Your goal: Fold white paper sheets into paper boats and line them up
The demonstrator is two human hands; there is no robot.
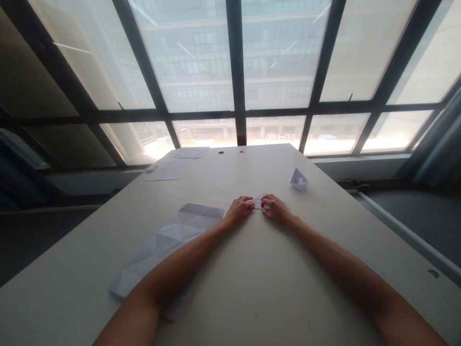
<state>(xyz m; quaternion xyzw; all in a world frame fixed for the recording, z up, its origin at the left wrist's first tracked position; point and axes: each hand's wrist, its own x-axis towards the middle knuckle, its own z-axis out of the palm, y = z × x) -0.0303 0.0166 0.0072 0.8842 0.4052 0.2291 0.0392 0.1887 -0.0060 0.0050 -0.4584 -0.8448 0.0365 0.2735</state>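
Note:
A small piece of folded white paper [257,201] lies on the white table between my two hands. My left hand [239,210] grips its left side, fingers closed and pressed to the paper. On the other side my right hand [275,209] pinches the right part, its fingertips curled over the fold. Part of the paper is hidden under the fingers. To the right and farther back stands a folded paper boat [298,180]. A large creased sheet of paper [176,235] spreads out left of my hands, partly covered by my left forearm.
Flat sheets of paper [163,171] lie near the far left edge of the white table [252,278], with more sheets [190,152] behind them. Two small dark holes [221,153] mark the far end. Large windows [201,62] rise beyond the table; a curtain [428,139] hangs at right.

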